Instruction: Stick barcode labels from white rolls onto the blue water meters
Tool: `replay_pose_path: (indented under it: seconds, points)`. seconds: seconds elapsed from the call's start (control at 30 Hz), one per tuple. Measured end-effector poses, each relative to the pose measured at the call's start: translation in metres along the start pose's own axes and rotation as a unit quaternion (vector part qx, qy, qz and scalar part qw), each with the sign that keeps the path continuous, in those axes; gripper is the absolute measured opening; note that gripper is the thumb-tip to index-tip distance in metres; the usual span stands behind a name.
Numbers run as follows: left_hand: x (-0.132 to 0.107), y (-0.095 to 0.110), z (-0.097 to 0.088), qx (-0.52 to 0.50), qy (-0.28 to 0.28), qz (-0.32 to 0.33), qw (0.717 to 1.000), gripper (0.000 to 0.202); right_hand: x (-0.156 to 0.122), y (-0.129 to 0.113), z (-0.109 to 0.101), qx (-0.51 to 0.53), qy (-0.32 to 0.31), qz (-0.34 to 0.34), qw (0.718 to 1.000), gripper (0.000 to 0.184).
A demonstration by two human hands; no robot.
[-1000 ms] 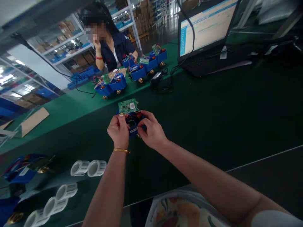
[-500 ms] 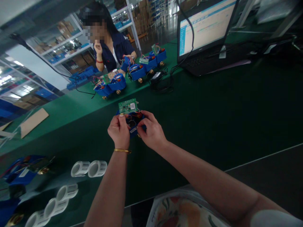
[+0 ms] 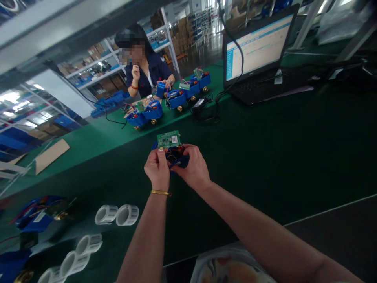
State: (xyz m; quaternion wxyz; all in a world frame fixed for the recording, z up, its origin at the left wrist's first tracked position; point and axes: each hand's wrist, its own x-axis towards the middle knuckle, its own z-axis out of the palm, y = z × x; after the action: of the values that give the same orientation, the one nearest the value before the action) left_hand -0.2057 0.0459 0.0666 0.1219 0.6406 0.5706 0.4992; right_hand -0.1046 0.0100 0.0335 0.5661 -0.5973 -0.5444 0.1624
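A blue plastic housing (image 3: 182, 162) with wires inside is held between both hands over the dark green mat. A green circuit board (image 3: 169, 139) with a white label stands up at its far side. My left hand (image 3: 158, 165) grips the housing's left side, its thumb near the board's lower left corner. My right hand (image 3: 194, 164) is closed around the right side, fingers at the near and right rim. Both palms partly hide the housing, and the fingers' undersides are out of sight.
Label rolls (image 3: 127, 215) and more blue housings (image 3: 38, 216) lie at the left. Several wired blue units (image 3: 153, 112) stand across the bench, before a seated co-worker (image 3: 147, 67). A laptop (image 3: 259, 51), a black cable with an adapter (image 3: 203, 106) and cardboard (image 3: 52, 155) are also there.
My right hand has gone from a fingertip pinch at the near rim to a fuller grip on the right side. The housing looks turned slightly. The whole view has shifted a little.
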Motion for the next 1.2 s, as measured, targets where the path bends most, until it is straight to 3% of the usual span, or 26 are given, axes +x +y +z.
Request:
replay_pose_path:
  seconds: [0.13, 0.2, 0.3, 0.37, 0.43, 0.5, 0.6, 0.67, 0.83, 0.97, 1.2]
  points:
    - [-0.004, -0.005, -0.004, 0.01, -0.018, 0.011, 1.0, 0.027, 0.011, 0.016, -0.013, 0.186, -0.056, 0.083, 0.977, 0.022]
    - [-0.009, -0.008, -0.007, 0.011, -0.031, 0.056, 0.998, 0.023, 0.013, 0.024, -0.024, 0.231, -0.088, 0.128, 0.961, 0.008]
    - [-0.022, -0.014, -0.013, 0.025, -0.041, 0.178, 0.983, 0.015, 0.009, 0.029, -0.041, 0.249, -0.135, 0.183, 0.941, 0.024]
    - [-0.034, -0.018, -0.018, 0.053, -0.045, 0.233, 0.97, 0.02, 0.004, 0.03, -0.05, 0.288, -0.187, 0.257, 0.903, 0.037]
    - [-0.048, -0.021, -0.023, 0.082, -0.035, 0.241, 0.966, 0.026, 0.0, 0.028, -0.054, 0.328, -0.223, 0.324, 0.859, 0.041]
    - [-0.061, -0.021, -0.028, 0.1, -0.012, 0.206, 0.973, 0.022, -0.002, 0.026, -0.057, 0.338, -0.232, 0.348, 0.843, 0.038]
    - [-0.072, -0.013, -0.034, 0.117, 0.015, 0.108, 0.987, 0.008, -0.005, 0.021, -0.056, 0.297, -0.249, 0.339, 0.857, 0.026]
    - [-0.075, -0.005, -0.036, 0.121, 0.011, 0.059, 0.991, 0.013, -0.008, 0.018, -0.055, 0.255, -0.275, 0.31, 0.874, 0.019]
    - [-0.077, 0.007, -0.036, 0.125, -0.1, -0.01, 0.987, 0.023, -0.02, 0.018, -0.048, 0.176, -0.308, 0.223, 0.908, 0.017]
    - [-0.08, 0.002, -0.034, 0.149, -0.097, 0.0, 0.984, 0.026, -0.025, 0.019, -0.042, 0.201, -0.325, 0.231, 0.895, 0.021]
    - [-0.081, -0.005, -0.029, 0.138, -0.089, 0.037, 0.986, 0.021, -0.026, 0.016, -0.041, 0.211, -0.252, 0.236, 0.914, 0.021]
